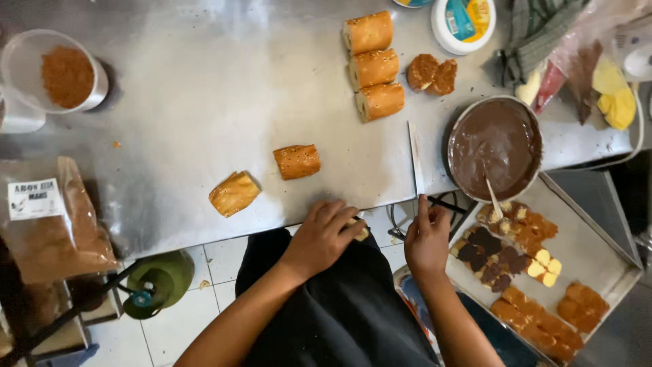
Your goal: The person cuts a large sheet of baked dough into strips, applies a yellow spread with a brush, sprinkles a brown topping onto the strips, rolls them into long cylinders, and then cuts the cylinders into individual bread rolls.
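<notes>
My left hand [324, 234] is closed over a small pale bread piece [361, 234] at the near edge of the steel table [204, 88]. My right hand [426, 241] grips the handle of a long knife [415, 158], whose blade lies flat on the table and points away from me. Two cut bread pieces [297, 161] [234, 194] lie just beyond my left hand. Three sesame-topped bread chunks [372, 66] sit in a row further back, with two browned rounds [432, 73] beside them.
A bowl of chocolate spread [494, 148] with a spoon sits right of the knife. A metal tray [591, 251] of topped bread pieces lies lower right. A tub of brown crumbs [66, 75], a bagged brown powder [54, 217], a lidded white tub [464, 22] and a green gas cylinder [159, 280] are around.
</notes>
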